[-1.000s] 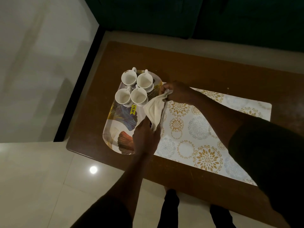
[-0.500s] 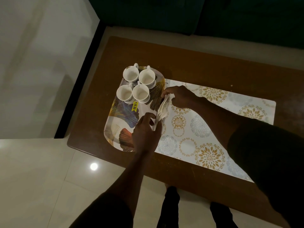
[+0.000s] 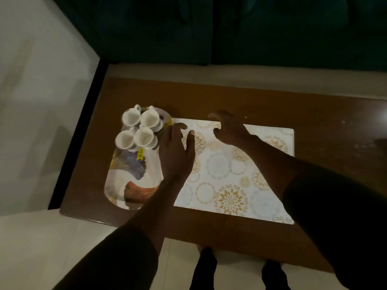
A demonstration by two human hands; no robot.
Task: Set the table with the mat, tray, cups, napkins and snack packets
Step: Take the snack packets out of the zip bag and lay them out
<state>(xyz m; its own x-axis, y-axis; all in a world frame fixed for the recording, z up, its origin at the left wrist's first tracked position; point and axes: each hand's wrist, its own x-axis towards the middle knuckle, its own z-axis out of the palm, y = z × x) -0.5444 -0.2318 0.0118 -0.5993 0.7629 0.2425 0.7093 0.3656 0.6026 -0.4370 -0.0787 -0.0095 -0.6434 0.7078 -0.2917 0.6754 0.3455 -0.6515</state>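
Note:
A white mat with gold and grey floral rings lies on the brown wooden table. At its left end sits a patterned tray with a yellow sticker, and several white cups stand at the tray's far end. My left hand hovers over the seam between tray and mat, fingers apart, holding nothing. My right hand is spread over the mat's far edge, also with nothing in it. No napkin shows; it may lie under my hands, I cannot tell.
A dark green sofa runs along the far side of the table. Pale tiled floor lies to the left and near side. My feet stand by the table's near edge. A white wall is at the left.
Both hands held a cream napkin over the tray's right edge; now the napkin is out of sight and both hands are open. The view has shifted.

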